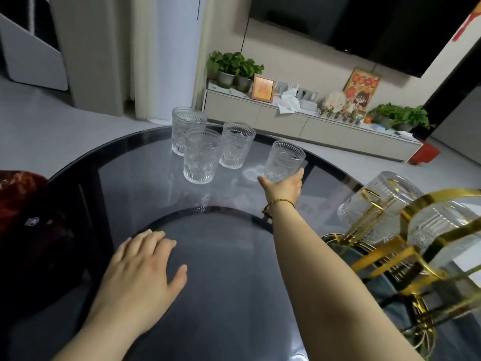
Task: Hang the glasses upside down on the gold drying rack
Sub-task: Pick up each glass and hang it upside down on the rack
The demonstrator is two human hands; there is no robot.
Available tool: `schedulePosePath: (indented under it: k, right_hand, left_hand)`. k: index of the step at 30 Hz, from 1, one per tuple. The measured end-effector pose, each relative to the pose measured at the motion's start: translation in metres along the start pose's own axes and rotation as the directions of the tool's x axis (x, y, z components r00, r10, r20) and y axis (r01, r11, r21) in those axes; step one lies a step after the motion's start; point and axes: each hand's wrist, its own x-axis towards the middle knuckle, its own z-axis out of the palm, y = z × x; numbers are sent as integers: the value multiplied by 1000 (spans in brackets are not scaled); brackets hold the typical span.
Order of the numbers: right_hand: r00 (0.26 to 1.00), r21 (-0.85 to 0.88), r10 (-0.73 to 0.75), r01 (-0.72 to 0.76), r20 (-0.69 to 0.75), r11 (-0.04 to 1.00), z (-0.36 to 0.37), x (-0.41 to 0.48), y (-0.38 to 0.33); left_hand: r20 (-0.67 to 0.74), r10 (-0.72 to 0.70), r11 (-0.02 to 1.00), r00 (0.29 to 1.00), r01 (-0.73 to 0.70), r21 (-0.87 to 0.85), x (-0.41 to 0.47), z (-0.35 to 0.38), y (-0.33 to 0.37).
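Currently the right hand (282, 185) clasps the glass (283, 161) at 1 o'clock on the table (125, 183), the left hand (141, 272) lies flat with fingers spread, and no legible writing appears.

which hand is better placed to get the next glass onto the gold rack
Right. The right hand is already wrapped around the base of the nearest upright glass, and the gold rack stands on that same side. The left hand lies flat on the table, away from the glasses.

Gold drying rack (406, 246) cut off at right edge; right hand (283, 185) fingers hidden behind glass (285, 161).
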Motion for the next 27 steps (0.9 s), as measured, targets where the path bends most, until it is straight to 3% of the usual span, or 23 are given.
schedulePosePath:
  k: [11, 14, 19, 20, 24, 27]
  right_hand:
    - [994, 16, 100, -99, -44, 995, 16, 34, 8]
    - [995, 123, 80, -72, -57, 990, 9, 23, 6]
    - [995, 242, -58, 76, -83, 967, -22, -21, -11]
    - [994, 248, -81, 96, -72, 964, -30, -35, -17]
    - [976, 264, -217, 204, 22, 943, -82, -92, -46]
    - [920, 242, -371, 335, 123, 911, -138, -127, -67]
  left_hand:
    - [-5, 4, 997, 1000, -4, 76, 7, 7, -3]
    - [-20, 16, 996, 1000, -14, 84, 7, 5, -3]
    - [-100, 16, 1000, 995, -16, 4, 4, 9, -3]
    - [-63, -12, 1000, 998, 10, -24, 4, 10, -2]
    - [-54, -11, 998, 998, 8, -59, -4, 11, -3]
    - [-29, 37, 993, 999, -40, -108, -18, 11, 18]
